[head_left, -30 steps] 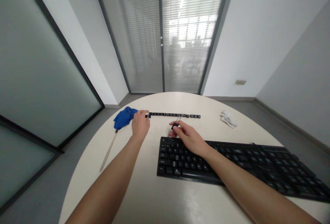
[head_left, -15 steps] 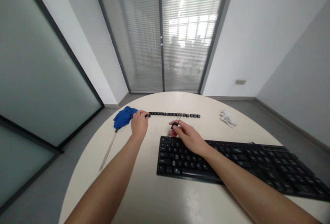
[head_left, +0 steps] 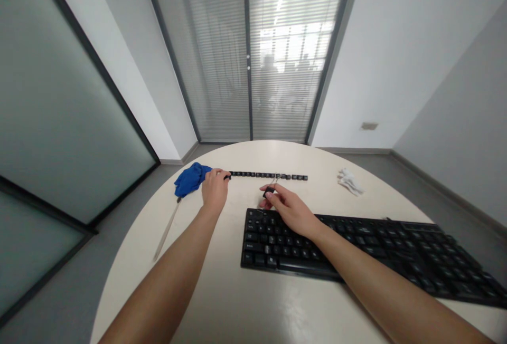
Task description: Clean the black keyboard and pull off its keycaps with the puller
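Note:
A row of small black keycaps (head_left: 261,175) runs across the far part of the table. At its left end my left hand (head_left: 215,190) has its fingertips closed on a black keycap (head_left: 227,177). My right hand (head_left: 291,209) is closed around a tool with a black handle (head_left: 269,191), whose thin wire prongs (head_left: 276,179) point toward the row. Below that hand lies a black keyboard (head_left: 297,266), partly covered by my right forearm.
A blue cloth (head_left: 191,179) lies left of my left hand, with a thin light stick (head_left: 166,230) beneath it. White crumpled cloth (head_left: 350,182) rests at the right of the round table (head_left: 198,302). Glass panels stand behind.

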`<state>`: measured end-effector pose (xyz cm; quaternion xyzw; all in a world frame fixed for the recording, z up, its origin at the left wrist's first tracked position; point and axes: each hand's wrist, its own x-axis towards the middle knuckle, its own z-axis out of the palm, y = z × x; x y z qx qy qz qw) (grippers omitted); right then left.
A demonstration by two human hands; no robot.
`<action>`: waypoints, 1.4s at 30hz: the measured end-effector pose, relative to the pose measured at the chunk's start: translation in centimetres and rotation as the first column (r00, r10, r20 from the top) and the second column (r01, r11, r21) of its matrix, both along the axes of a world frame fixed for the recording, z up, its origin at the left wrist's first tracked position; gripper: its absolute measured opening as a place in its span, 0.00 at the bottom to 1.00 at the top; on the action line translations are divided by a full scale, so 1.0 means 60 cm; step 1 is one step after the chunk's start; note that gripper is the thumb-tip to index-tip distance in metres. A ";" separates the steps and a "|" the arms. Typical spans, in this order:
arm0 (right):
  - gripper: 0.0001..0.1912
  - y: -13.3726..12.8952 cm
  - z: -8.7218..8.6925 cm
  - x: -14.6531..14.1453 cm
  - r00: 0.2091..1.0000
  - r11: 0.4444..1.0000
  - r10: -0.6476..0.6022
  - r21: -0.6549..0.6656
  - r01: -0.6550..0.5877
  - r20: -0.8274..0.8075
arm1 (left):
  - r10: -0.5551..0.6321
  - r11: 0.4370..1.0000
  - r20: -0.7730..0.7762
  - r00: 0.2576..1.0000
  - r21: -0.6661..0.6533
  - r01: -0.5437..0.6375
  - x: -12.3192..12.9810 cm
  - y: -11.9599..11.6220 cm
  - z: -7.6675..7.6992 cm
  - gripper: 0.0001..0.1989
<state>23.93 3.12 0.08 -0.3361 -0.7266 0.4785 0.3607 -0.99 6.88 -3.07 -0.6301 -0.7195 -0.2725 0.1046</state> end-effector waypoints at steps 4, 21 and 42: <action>0.17 0.000 0.002 0.000 1.000 1.000 0.002 0.003 -0.002 0.003 | -0.004 1.000 0.001 1.000 0.006 0.004 -0.002 0.000 -0.002 0.10; 0.17 -0.002 0.005 0.001 1.000 1.000 0.000 0.002 0.000 0.014 | 0.011 0.999 0.041 0.999 -0.049 -0.009 -0.006 -0.004 0.000 0.17; 0.11 -0.019 0.025 0.005 0.969 0.979 -0.026 0.201 -0.025 0.246 | -0.635 0.758 0.226 0.739 -0.003 0.652 0.067 -0.077 0.051 0.08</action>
